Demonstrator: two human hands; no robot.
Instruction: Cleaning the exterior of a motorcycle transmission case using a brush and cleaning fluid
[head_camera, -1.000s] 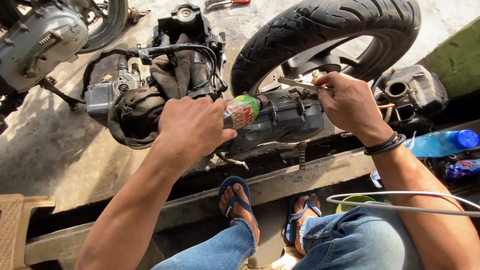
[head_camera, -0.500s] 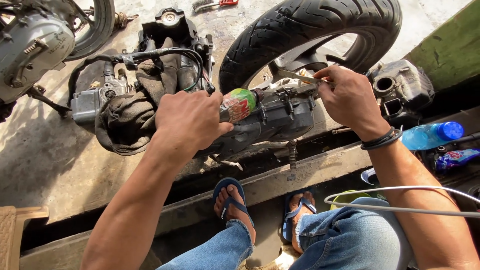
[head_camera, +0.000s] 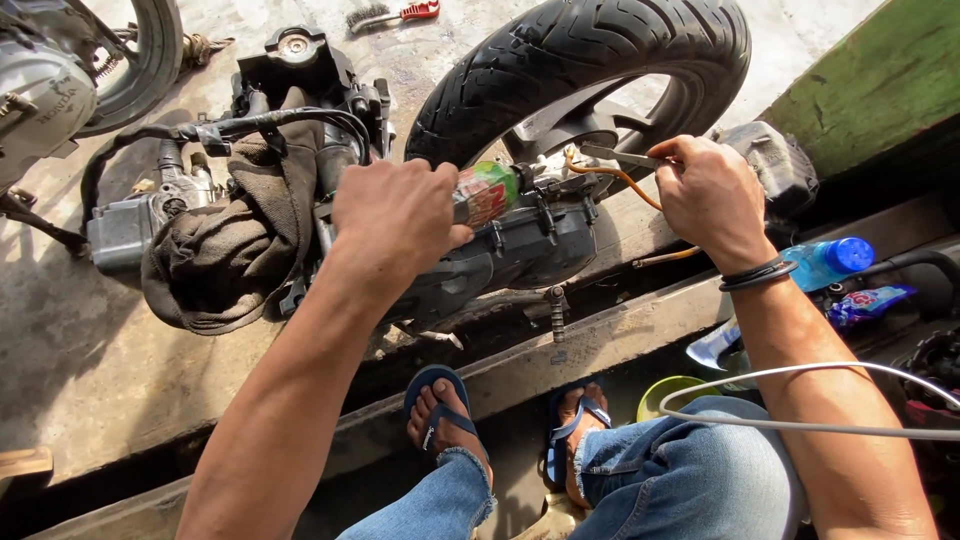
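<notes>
We have our left hand (head_camera: 398, 222) wrapped around a green and red bottle (head_camera: 487, 193), fingers closed over its body so that only the neck end shows past the knuckles, tipped on its side toward the rear of the dark engine case (head_camera: 510, 255) that lies on the concrete floor (head_camera: 80, 350). Our right hand (head_camera: 712, 198) pinches a slim metal tool (head_camera: 622, 157) between thumb and fingers, its tip reaching left toward the hub beside an orange tube (head_camera: 620, 178) that curves down under the hand. Compared with half a second ago, the bottle sits much the same in our grip, pointing at the same spot on the case, while our right hand has kept its hold on the tool and now lies a little lower against the black tyre (head_camera: 590, 60); the whole scene has slid slightly in view as our head has shifted. The tyre stands just behind the case, touching it at the hub. A grimy brown rag (head_camera: 235, 250) is draped over the front of the engine, just left of our left hand. A blue-capped plastic bottle (head_camera: 828, 262) lies to the right below our right wrist, and a red-handled brush (head_camera: 395, 15) rests on the floor at the top edge.
</notes>
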